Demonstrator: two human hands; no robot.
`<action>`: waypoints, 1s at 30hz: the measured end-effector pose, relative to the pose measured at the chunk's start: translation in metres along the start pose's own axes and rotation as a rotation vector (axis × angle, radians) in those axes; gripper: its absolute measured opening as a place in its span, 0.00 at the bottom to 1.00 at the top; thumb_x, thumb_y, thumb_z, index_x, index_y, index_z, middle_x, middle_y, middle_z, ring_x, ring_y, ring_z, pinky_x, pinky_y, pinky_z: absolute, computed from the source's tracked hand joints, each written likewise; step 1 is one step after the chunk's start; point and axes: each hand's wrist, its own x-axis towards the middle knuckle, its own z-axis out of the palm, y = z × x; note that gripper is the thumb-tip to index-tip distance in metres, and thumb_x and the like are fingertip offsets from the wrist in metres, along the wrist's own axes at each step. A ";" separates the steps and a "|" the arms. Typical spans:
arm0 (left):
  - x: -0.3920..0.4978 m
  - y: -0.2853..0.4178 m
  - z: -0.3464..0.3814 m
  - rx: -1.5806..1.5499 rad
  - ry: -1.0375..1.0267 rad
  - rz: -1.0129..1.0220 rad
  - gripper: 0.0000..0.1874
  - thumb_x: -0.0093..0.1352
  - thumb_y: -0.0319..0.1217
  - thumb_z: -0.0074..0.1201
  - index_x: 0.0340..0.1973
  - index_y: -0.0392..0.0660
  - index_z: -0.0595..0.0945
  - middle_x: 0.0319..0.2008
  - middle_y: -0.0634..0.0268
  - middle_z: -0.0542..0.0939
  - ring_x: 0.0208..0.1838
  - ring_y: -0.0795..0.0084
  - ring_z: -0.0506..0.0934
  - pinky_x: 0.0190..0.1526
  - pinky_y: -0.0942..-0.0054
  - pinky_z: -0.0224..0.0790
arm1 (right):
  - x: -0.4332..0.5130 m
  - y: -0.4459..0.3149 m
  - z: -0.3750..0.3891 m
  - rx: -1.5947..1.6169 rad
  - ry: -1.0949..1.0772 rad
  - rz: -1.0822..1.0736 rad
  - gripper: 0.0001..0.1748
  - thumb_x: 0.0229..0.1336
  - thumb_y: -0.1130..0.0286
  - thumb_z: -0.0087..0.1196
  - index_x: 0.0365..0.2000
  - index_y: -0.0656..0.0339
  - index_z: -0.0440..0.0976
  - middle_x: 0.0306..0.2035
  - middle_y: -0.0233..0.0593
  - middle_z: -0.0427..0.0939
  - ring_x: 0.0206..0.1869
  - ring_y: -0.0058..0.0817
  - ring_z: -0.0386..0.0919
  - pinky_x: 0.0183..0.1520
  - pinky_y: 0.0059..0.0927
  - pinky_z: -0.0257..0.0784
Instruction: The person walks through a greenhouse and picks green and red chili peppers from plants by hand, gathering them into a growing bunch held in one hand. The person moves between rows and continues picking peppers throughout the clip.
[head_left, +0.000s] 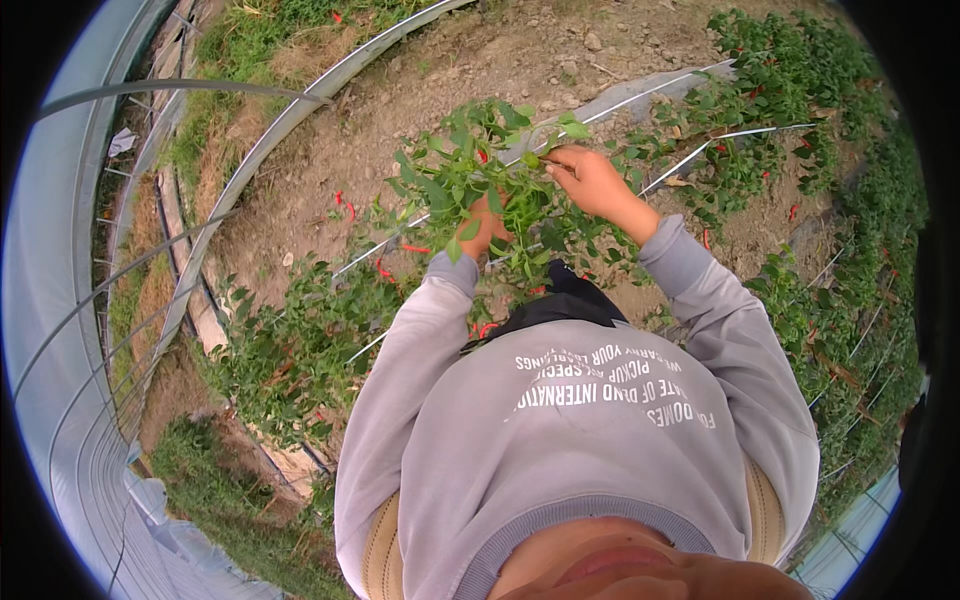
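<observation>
A leafy chili pepper plant (457, 169) rises before me, with slim green peppers (527, 204) among its leaves. My left hand (486, 227) reaches into its lower left side, where leaves cover the fingers; what they grip cannot be made out. From the right, my right hand (591, 184) pinches a thin leafy stem of the plant between thumb and fingertips near the top. A red pepper (481, 156) shows among the upper leaves. White cord (626, 100) runs slantwise past the plant, close to both hands.
More pepper plants (315, 311) grow to the left, and a dense row (787, 90) stands to the right. Red peppers (384, 271) lie low near the plants. Bare soil (480, 52) stretches ahead. Metal hoops (187, 86) and plastic sheeting (52, 247) of a greenhouse curve along the left.
</observation>
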 end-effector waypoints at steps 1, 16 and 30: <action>0.001 -0.007 0.007 -0.036 0.031 0.014 0.52 0.43 0.34 0.73 0.65 0.45 0.67 0.62 0.50 0.68 0.62 0.44 0.69 0.62 0.56 0.66 | 0.000 0.006 0.011 0.048 0.070 -0.109 0.17 0.58 0.68 0.57 0.48 0.60 0.77 0.43 0.48 0.79 0.46 0.49 0.77 0.49 0.40 0.73; 0.014 0.043 0.001 -0.310 0.031 -0.239 0.28 0.68 0.39 0.53 0.63 0.46 0.69 0.49 0.52 0.77 0.44 0.58 0.79 0.51 0.59 0.72 | 0.020 -0.057 -0.056 -0.127 -0.565 0.079 0.13 0.58 0.65 0.53 0.28 0.66 0.76 0.18 0.43 0.74 0.21 0.41 0.71 0.27 0.40 0.66; 0.008 0.038 0.038 -0.765 0.009 -0.286 0.24 0.76 0.50 0.37 0.51 0.43 0.76 0.45 0.60 0.80 0.49 0.67 0.76 0.55 0.69 0.65 | 0.051 -0.094 -0.119 0.249 -0.154 -0.098 0.12 0.64 0.69 0.46 0.40 0.64 0.76 0.22 0.32 0.71 0.23 0.18 0.69 0.27 0.25 0.66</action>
